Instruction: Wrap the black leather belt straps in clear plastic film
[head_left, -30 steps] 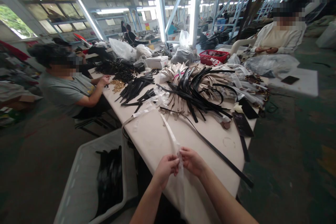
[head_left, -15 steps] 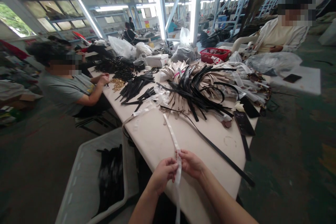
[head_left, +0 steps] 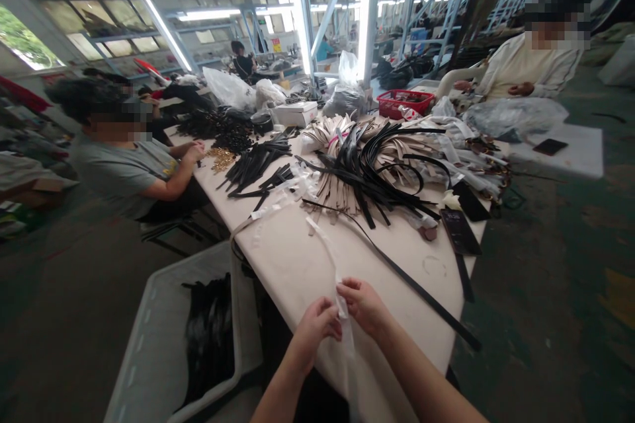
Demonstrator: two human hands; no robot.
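Observation:
A long white strip (head_left: 325, 238) runs from the tabletop down past the table's near edge. My left hand (head_left: 320, 324) pinches it from the left side, fingers closed on it. Just above and to the right, my right hand (head_left: 361, 301) also grips the strip between thumb and fingers. Beyond the hands, a heap of black straps (head_left: 367, 158) lies over a bundle of beige strips (head_left: 330, 192). One long black strap (head_left: 407, 271) stretches across the table to the right of my hands.
A white bin (head_left: 143, 324) with black pieces stands at the lower left. A person (head_left: 124, 158) sits left, another (head_left: 526, 73) at the back right. On the table (head_left: 278, 258) are a phone (head_left: 460, 231), a red basket (head_left: 404, 104) and a white box (head_left: 296, 114).
Both hands have shifted slightly right with the strip, whose lower part now hangs farther right. The phone's screen has lit up. The right-hand person's arm has moved.

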